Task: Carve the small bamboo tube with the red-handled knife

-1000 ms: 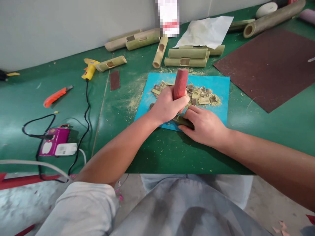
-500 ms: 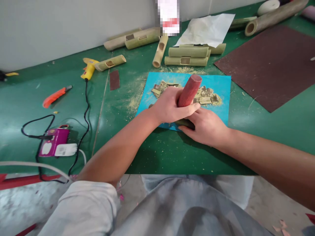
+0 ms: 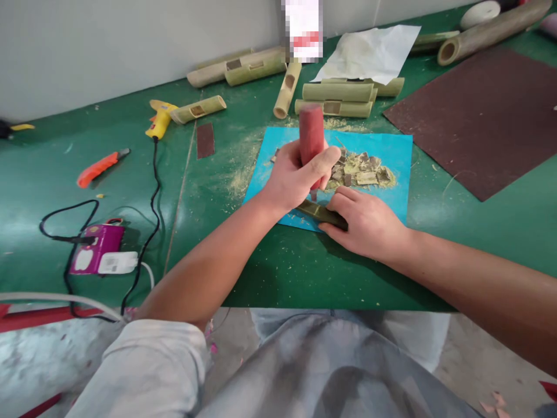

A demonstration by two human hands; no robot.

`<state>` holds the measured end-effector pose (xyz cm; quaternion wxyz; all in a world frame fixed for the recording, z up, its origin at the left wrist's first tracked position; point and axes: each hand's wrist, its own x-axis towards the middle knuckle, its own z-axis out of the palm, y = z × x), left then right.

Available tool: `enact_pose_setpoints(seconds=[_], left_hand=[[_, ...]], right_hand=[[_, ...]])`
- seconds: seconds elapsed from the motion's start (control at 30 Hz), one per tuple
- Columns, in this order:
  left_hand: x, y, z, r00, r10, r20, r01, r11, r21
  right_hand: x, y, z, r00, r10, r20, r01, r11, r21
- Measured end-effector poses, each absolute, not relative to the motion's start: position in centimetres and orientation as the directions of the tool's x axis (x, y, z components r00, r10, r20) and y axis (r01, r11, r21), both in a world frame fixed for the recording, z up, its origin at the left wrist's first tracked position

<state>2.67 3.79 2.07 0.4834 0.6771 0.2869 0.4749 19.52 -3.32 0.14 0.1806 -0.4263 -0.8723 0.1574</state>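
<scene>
The red-handled tool is gripped upright in the closed left hand, tip directly below on the dark bamboo strip. The strip is pinned flat under the right hand, long axis running leftward.

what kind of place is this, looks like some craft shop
Most likely a small bamboo craft workbench. Cut bamboo tubes with notched windows lie on the green table, sawdust and chips cover a blue mat, and a glue gun sits nearby. The left hand grips a red-handled tool.
</scene>
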Motion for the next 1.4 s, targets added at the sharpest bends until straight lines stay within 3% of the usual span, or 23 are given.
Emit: enact_pose_setpoints(seconds=[0.13, 0.27, 0.43, 0.63, 0.73, 0.87, 0.97, 1.13, 1.4], left_hand=[[2.4, 3.2, 3.3, 0.401, 0.877, 0.265, -0.021, -0.281, 0.960], [1.3, 3.2, 5.3, 0.332, 0.940, 0.075, 0.106, -0.116, 0.988], [-0.5, 3.5, 8.0, 0.476, 0.879, -0.032, 0.103, -0.019, 0.995], [-0.7, 2.6, 8.3, 0.403, 0.906, 0.125, 0.027, -0.148, 0.989], [-0.3, 1.9, 6.5, 0.320, 0.931, 0.175, 0.224, -0.254, 0.941], [1.0, 0.7, 3.6, 0.133, 0.882, 0.452, 0.246, -0.471, 0.847], [2.1, 0.0, 2.3, 0.095, 0.828, 0.553, 0.306, -0.553, 0.775], [2.6, -0.3, 1.5, 0.112, 0.810, 0.575, 0.378, -0.570, 0.730], [2.6, 0.1, 1.2, 0.117, 0.798, 0.591, 0.341, -0.591, 0.731]], right_hand=[[19.9, -3.2, -0.2, -0.578, 0.782, 0.234, 0.678, 0.619, -0.396], [20.1, -3.1, -0.3, -0.568, 0.767, 0.300, 0.668, 0.642, -0.377], [20.2, -3.2, -0.2, -0.559, 0.777, 0.289, 0.669, 0.629, -0.397], [20.2, -3.1, 0.0, -0.540, 0.804, 0.248, 0.680, 0.591, -0.434], [20.2, -3.1, 0.1, -0.527, 0.818, 0.233, 0.680, 0.569, -0.462], [20.2, -3.1, 0.1, -0.510, 0.831, 0.221, 0.672, 0.545, -0.502], [20.0, -3.1, -0.1, -0.503, 0.835, 0.222, 0.670, 0.539, -0.510], [19.7, -3.1, -0.1, -0.511, 0.833, 0.211, 0.664, 0.539, -0.518], [19.7, -3.1, -0.3, -0.509, 0.840, 0.190, 0.677, 0.526, -0.514]])
